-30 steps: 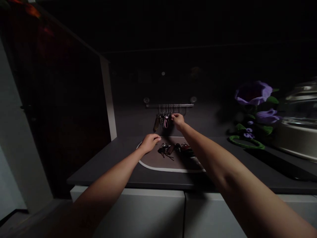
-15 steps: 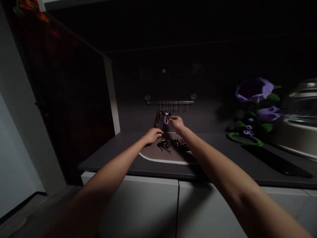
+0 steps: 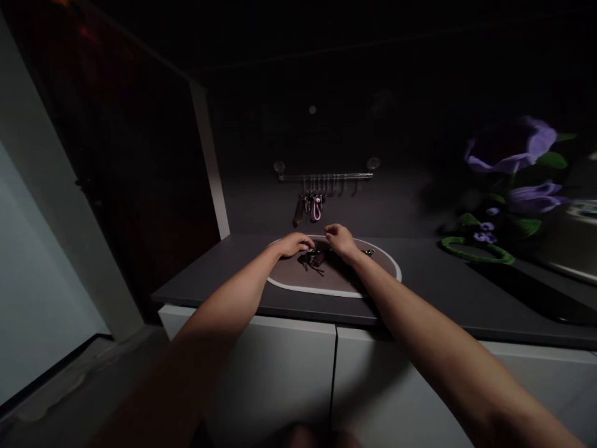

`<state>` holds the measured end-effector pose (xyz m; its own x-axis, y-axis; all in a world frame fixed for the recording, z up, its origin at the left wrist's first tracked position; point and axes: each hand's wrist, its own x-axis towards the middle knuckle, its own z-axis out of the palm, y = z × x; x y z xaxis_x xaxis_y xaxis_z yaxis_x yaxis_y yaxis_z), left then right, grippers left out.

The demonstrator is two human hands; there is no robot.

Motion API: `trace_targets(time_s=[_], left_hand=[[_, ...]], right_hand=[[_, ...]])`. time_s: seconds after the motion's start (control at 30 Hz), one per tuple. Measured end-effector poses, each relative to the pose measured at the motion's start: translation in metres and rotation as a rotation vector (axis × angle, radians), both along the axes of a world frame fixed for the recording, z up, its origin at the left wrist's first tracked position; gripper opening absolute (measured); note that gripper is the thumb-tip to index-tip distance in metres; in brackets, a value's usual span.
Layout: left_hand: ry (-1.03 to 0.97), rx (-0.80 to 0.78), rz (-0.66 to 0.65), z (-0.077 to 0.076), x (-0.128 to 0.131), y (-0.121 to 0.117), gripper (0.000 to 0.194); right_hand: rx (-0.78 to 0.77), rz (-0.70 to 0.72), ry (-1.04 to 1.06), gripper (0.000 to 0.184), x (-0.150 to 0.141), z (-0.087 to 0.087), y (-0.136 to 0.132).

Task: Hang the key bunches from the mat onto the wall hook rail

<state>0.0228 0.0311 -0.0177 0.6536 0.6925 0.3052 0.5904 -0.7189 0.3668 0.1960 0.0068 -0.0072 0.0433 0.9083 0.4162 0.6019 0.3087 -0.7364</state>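
Note:
Over the left part of a brown oval mat point(image 3: 289, 279) with a white rim, my left hand point(image 3: 293, 244) has its thumb and fingers apart, the tips beside a bunch of keys point(image 3: 319, 259) with a dark fob and cords. Whether they touch it is hard to see. My right hand point(image 3: 342, 241) hovers above the mat, fingers loosely curled, with nothing visible in them. Some metal keys point(image 3: 369, 253) show just right of that wrist. On the wall, a clear hook rail point(image 3: 326, 177) carries several keys, a pink loop point(image 3: 317, 210) and a brown holder point(image 3: 298, 213).
Purple knitted flowers point(image 3: 513, 149) with a green ring base point(image 3: 476, 251) stand on the dark counter point(image 3: 196, 274) at the right. Beside them are a long black flat object point(image 3: 536, 292) and a pale rounded object point(image 3: 573, 242). White cabinet doors point(image 3: 289, 361) lie below.
My right hand has come away from the hanging keys and down over the mat. My left hand has shifted slightly right, nearer the keys. The view has tilted down.

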Motion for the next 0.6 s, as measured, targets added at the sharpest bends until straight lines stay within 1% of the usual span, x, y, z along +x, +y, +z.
trace_targets(time_s=[0.17, 0.3, 0.6], left_hand=[[-0.068, 0.001, -0.026, -0.0036, -0.0018, 0.0070, 0.020], [-0.117, 0.005, -0.006, -0.0063, -0.0008, 0.0100, 0.015], [-0.099, 0.083, 0.033, -0.0069, -0.0069, 0.0108, 0.011]], right_hand=[[0.002, -0.039, -0.120, 0.029, 0.0018, 0.0034, 0.0033], [-0.017, -0.041, -0.170, 0.027, 0.0012, 0.0024, 0.0060], [-0.027, -0.032, -0.226, 0.024, -0.0010, 0.0007, 0.0071]])
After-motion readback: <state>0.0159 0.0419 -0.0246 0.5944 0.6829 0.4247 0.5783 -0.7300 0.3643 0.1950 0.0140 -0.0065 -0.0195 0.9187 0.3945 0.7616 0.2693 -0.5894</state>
